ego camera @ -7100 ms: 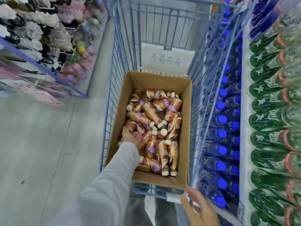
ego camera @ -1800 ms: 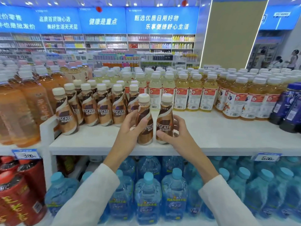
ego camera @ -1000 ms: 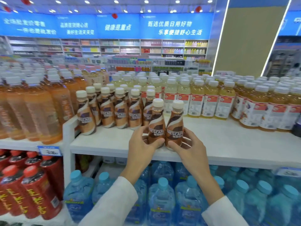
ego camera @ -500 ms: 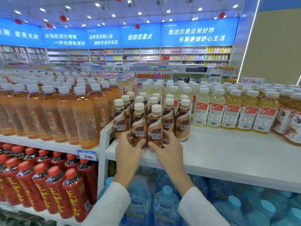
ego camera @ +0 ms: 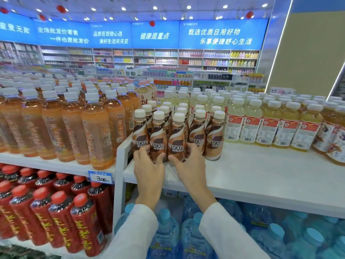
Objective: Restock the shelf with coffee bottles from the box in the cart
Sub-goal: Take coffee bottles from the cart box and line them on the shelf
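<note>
Two brown Nescafe coffee bottles with white caps stand upright at the front left of the white shelf [ego camera: 261,176]. My left hand [ego camera: 148,167] wraps the base of the left coffee bottle [ego camera: 158,139]. My right hand [ego camera: 188,165] wraps the base of the right coffee bottle [ego camera: 177,141]. Both bottles rest on the shelf, touching the row of several other coffee bottles [ego camera: 214,139] behind and beside them. The cart and box are out of view.
Tall orange drink bottles [ego camera: 97,131] stand on the shelf to the left, behind a white divider [ego camera: 121,152]. Pale yellow drinks [ego camera: 250,122] fill the shelf's back right. Red bottles [ego camera: 61,217] and blue water jugs [ego camera: 168,232] sit below. A price tag [ego camera: 100,177] hangs at the edge.
Both hands have slid the two coffee bottles left along the shelf, from the open middle into the front left corner against the coffee row. My view has turned left.
</note>
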Tool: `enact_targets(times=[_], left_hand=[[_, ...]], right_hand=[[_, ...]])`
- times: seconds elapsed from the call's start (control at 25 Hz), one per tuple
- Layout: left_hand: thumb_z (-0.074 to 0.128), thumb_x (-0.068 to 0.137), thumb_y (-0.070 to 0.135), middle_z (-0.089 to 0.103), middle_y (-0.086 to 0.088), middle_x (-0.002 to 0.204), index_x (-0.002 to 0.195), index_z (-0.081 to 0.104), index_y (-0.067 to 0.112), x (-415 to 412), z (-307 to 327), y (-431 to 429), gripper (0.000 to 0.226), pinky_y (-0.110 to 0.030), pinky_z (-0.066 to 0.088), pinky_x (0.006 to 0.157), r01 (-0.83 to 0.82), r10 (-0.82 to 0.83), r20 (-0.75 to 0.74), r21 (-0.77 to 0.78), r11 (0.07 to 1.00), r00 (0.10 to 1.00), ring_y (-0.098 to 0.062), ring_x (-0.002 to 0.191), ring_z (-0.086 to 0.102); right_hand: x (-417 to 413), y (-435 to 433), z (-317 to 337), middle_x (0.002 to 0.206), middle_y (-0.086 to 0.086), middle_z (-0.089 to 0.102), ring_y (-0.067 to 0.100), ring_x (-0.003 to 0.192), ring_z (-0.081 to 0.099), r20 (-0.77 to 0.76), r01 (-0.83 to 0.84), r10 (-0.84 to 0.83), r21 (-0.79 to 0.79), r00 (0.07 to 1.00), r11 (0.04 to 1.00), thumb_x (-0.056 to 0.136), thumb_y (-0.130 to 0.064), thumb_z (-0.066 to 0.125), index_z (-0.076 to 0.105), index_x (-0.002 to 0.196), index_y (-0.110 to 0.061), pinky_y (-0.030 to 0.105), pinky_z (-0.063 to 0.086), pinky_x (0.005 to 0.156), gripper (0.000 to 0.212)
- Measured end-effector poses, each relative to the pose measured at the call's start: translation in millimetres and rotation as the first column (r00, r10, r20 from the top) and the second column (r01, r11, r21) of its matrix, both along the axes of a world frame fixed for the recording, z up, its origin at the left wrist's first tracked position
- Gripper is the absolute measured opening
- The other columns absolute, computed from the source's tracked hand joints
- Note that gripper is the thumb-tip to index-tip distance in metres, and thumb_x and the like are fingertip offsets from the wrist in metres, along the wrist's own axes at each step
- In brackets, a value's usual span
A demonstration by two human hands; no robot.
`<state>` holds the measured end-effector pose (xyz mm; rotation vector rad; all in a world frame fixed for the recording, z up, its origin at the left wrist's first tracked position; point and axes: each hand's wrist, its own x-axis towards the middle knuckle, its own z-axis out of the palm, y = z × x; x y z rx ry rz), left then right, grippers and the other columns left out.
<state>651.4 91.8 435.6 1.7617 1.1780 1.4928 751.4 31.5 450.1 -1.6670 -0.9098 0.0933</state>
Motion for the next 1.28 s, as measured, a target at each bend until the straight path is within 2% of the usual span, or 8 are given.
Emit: enact_targets(times=[0.28,0.68,0.84,0.96,1.04,1.16,1.28], left_hand=[[0.079,0.086,0.030,0.050,0.006,0.114,0.120,0.056,0.021,-4,3,-1,0.042,-0.037,0.054,0.093,0.034,-0.034,0.026,-0.012,0.999,0.999,-0.018,0.106,0.058],[0.078,0.087,0.033,0.053,0.003,0.120,0.125,0.054,0.022,-5,4,-3,0.046,-0.039,0.055,0.096,0.045,-0.044,0.020,-0.020,0.999,0.999,-0.017,0.110,0.058],[0.080,0.085,0.032,0.053,0.004,0.120,0.131,0.051,0.021,-7,1,-4,0.055,-0.033,0.051,0.097,0.051,-0.052,-0.014,-0.017,0.999,0.999,-0.015,0.111,0.056],[0.079,0.085,0.029,0.052,0.006,0.118,0.129,0.053,0.018,-15,-1,-12,0.053,-0.031,0.047,0.094,0.072,-0.073,-0.047,-0.022,0.997,0.996,-0.016,0.109,0.056],[0.078,0.087,0.029,0.055,0.006,0.119,0.128,0.055,0.019,-27,-4,-24,0.048,-0.028,0.044,0.091,0.095,-0.096,-0.075,-0.020,0.995,0.993,-0.014,0.106,0.056],[0.073,0.091,0.034,0.059,0.011,0.122,0.127,0.058,0.023,-52,-15,-52,0.040,-0.027,0.044,0.097,0.057,-0.058,-0.095,-0.014,0.998,0.994,-0.010,0.114,0.055],[0.067,0.093,0.042,0.061,0.017,0.122,0.127,0.060,0.028,-87,-39,-86,0.037,-0.030,0.047,0.100,-0.040,0.035,-0.143,-0.032,0.999,0.989,-0.007,0.116,0.057]], right_hand=[[-1,0,-4,0.127,-0.004,0.062,0.016,0.117,0.059,0.010,0.005,-0.005,-0.005,1.000,1.000,0.080,-0.035,0.083,0.050,0.133,-0.025,0.042,0.053,0.101,0.064],[-4,1,-6,0.135,-0.006,0.058,0.016,0.125,0.055,0.000,-0.002,0.002,-0.038,1.000,0.999,0.083,-0.041,0.079,0.044,0.140,-0.028,0.043,0.051,0.105,0.068],[-1,-4,-4,0.144,-0.001,0.054,0.018,0.132,0.051,-0.001,-0.043,0.043,-0.070,0.999,0.997,0.083,-0.041,0.079,0.041,0.148,-0.022,0.044,0.048,0.109,0.078],[-2,-22,-2,0.151,0.001,0.048,0.020,0.136,0.048,-0.004,-0.084,0.084,-0.109,0.996,0.991,0.088,-0.037,0.076,0.037,0.153,-0.017,0.044,0.043,0.113,0.078],[-7,-44,-6,0.147,-0.002,0.050,0.018,0.133,0.049,0.034,-0.109,0.113,-0.110,0.993,0.988,0.092,-0.033,0.072,0.042,0.149,-0.019,0.040,0.042,0.112,0.066],[-18,-84,-17,0.139,-0.012,0.053,0.008,0.128,0.049,0.091,-0.197,0.207,-0.102,0.974,0.975,0.095,-0.032,0.067,0.048,0.143,-0.026,0.029,0.040,0.109,0.051],[-32,-119,-34,0.128,-0.029,0.053,-0.009,0.122,0.048,0.104,-0.308,0.313,-0.059,0.944,0.950,0.096,-0.037,0.065,0.052,0.130,-0.045,0.013,0.037,0.103,0.037]])
